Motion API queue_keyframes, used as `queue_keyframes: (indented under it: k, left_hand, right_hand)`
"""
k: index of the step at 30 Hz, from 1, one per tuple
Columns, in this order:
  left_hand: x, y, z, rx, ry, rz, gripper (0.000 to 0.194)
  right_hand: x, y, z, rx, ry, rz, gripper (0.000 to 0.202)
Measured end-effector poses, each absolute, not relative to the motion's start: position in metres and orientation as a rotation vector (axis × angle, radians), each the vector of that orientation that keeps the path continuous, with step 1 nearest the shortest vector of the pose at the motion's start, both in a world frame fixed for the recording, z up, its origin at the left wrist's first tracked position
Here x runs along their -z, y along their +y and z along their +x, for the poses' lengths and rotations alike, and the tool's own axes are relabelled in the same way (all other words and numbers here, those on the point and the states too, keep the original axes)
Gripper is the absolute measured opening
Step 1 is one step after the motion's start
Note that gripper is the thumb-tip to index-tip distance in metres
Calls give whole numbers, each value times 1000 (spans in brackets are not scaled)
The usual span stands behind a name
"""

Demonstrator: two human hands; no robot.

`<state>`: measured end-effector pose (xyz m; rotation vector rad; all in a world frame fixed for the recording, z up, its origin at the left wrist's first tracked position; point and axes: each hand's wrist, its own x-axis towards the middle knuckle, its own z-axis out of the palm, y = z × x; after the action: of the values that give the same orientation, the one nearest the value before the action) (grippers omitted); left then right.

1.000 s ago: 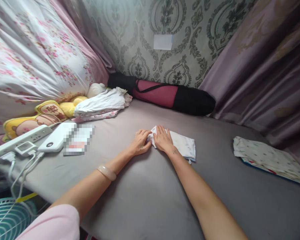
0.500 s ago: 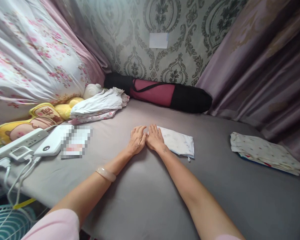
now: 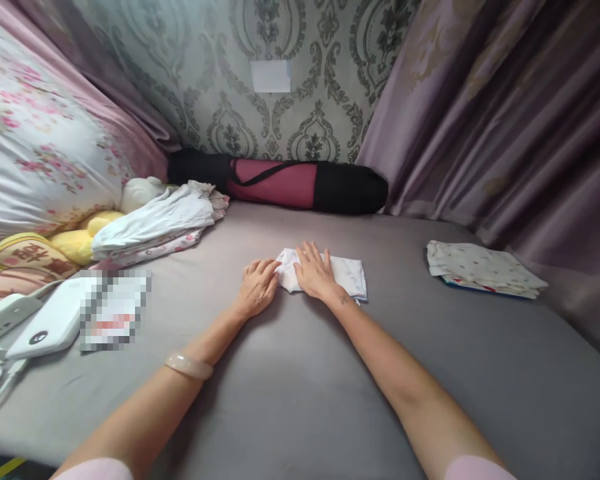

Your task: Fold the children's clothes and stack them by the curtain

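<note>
A small white cloth with a faint print [image 3: 349, 270] lies folded flat on the grey bed sheet, with bluish trim along its right edge. My right hand [image 3: 316, 272] rests palm down on the middle of it, fingers spread, hiding part of the cloth. At the cloth's left end, my left hand [image 3: 259, 285] has its fingers bent and held together on the edge. The thumb's grip there is mostly hidden. A pale bangle [image 3: 189, 366] circles my left forearm.
A black and pink long bag [image 3: 280, 181] lies along the wall. Folded clothes [image 3: 155, 223] and a yellow cushion [image 3: 20, 260] are at left, near a white power bank [image 3: 55, 320] and power strip [image 3: 5, 317]. Another folded cloth stack [image 3: 483, 270] sits at right.
My hands have parted: the left stays by the cloth's left end, and the right has moved rightward onto its middle, spreading its fingers. The camera view has turned right.
</note>
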<state>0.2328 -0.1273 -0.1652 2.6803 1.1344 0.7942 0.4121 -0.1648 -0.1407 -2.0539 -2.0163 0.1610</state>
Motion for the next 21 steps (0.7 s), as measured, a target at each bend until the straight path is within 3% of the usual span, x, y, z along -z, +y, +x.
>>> queue_keyframes:
  k: [7, 12, 21]
  left_hand:
    - [165, -130, 232, -666, 1046, 2780, 38]
    - [168, -128, 231, -611, 1012, 2816, 39]
    - [177, -121, 232, -613, 1017, 2851, 41]
  right_hand:
    - [155, -170, 412, -119, -2035, -2118, 53]
    - [143, -173, 424, -315, -2051, -2089, 57]
    - [152, -197, 451, -236, -1825, -2290, 63]
